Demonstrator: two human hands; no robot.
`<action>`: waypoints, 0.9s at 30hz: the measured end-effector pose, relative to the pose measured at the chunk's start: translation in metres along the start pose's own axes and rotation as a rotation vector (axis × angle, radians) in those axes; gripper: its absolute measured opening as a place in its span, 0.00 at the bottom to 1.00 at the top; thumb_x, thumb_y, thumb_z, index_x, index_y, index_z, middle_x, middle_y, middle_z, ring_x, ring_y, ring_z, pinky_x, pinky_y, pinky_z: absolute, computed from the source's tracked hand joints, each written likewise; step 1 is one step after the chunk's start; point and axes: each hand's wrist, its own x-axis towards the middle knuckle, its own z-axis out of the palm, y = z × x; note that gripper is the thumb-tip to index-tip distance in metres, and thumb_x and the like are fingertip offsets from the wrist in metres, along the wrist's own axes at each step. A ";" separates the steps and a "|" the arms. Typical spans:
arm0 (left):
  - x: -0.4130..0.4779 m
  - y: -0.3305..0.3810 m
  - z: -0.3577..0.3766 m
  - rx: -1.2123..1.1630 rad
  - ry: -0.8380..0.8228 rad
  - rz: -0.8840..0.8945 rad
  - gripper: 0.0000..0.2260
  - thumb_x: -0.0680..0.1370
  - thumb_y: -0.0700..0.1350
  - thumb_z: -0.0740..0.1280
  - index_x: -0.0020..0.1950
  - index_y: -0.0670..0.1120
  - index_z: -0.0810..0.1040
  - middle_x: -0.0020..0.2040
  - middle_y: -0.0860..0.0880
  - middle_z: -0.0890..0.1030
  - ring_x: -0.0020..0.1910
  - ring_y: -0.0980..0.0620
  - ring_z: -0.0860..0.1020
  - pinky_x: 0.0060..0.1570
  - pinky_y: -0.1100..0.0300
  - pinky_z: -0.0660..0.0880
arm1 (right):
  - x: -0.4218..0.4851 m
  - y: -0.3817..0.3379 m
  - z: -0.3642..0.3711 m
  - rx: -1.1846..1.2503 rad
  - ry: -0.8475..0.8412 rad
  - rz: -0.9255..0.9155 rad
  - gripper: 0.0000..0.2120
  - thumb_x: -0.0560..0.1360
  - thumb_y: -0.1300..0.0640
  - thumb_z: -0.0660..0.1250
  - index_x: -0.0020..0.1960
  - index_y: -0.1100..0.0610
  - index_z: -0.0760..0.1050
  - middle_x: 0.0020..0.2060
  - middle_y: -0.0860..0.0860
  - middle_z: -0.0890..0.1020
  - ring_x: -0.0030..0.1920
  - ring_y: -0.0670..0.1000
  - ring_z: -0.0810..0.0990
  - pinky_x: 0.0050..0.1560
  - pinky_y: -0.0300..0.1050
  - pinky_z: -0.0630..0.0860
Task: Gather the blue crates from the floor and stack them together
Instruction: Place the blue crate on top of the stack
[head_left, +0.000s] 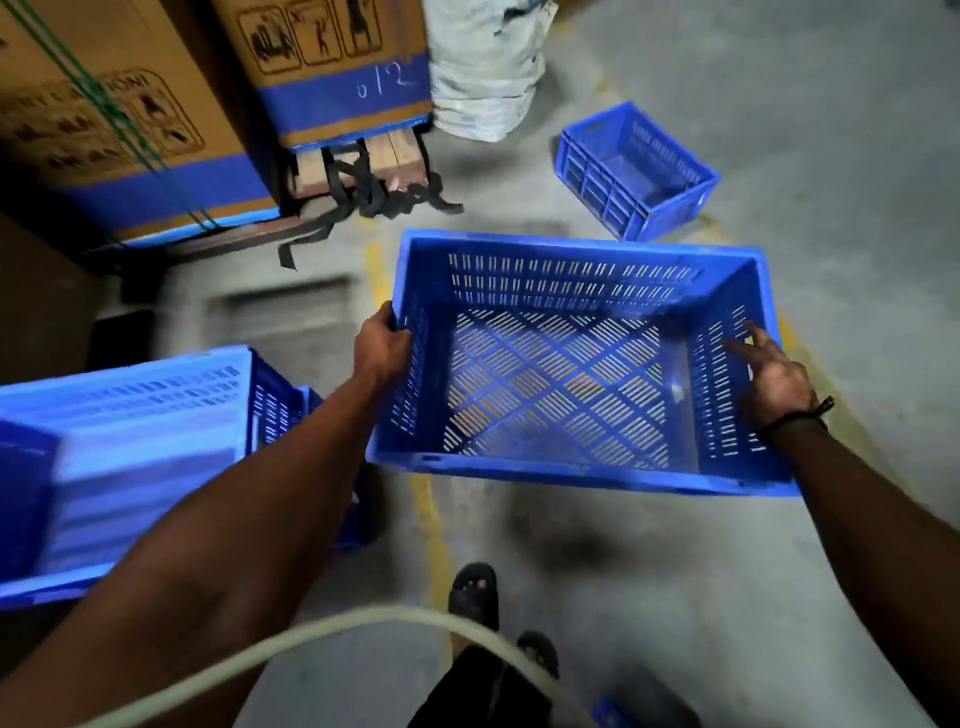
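Both hands hold a large blue crate (571, 364) above the concrete floor (805, 130): left hand (382, 345) clamped on its left rim, right hand (774, 379) pressed flat inside its right wall

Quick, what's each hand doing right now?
Left hand: closed on the blue crate rim.
Right hand: open, fingers flat against the crate's inner wall.

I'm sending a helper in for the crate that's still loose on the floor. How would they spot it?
Start at the white sack leaning beside the tall cardboard boxes. Just right of it, the small blue crate sits alone on the bare concrete, empty. Unlike the other crates, nobody's hands touch it and nothing is stacked with it.
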 end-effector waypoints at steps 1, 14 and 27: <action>-0.006 0.012 -0.014 -0.028 0.017 0.001 0.20 0.64 0.41 0.58 0.54 0.54 0.76 0.46 0.47 0.84 0.41 0.43 0.82 0.42 0.44 0.80 | 0.000 -0.011 -0.014 0.003 0.013 -0.030 0.35 0.62 0.73 0.64 0.65 0.50 0.72 0.74 0.51 0.63 0.62 0.63 0.75 0.63 0.55 0.72; -0.070 0.040 -0.178 -0.085 0.225 -0.035 0.17 0.72 0.33 0.61 0.56 0.46 0.79 0.43 0.49 0.80 0.39 0.52 0.76 0.30 0.61 0.71 | -0.020 -0.158 -0.072 0.093 0.030 -0.244 0.32 0.61 0.74 0.64 0.63 0.55 0.75 0.73 0.52 0.65 0.59 0.64 0.77 0.61 0.54 0.73; -0.088 -0.057 -0.371 -0.004 0.419 -0.189 0.19 0.63 0.48 0.61 0.52 0.51 0.80 0.46 0.46 0.85 0.47 0.46 0.82 0.46 0.50 0.77 | -0.060 -0.353 -0.029 0.166 -0.089 -0.465 0.27 0.63 0.75 0.62 0.59 0.57 0.78 0.73 0.52 0.64 0.66 0.58 0.74 0.59 0.53 0.75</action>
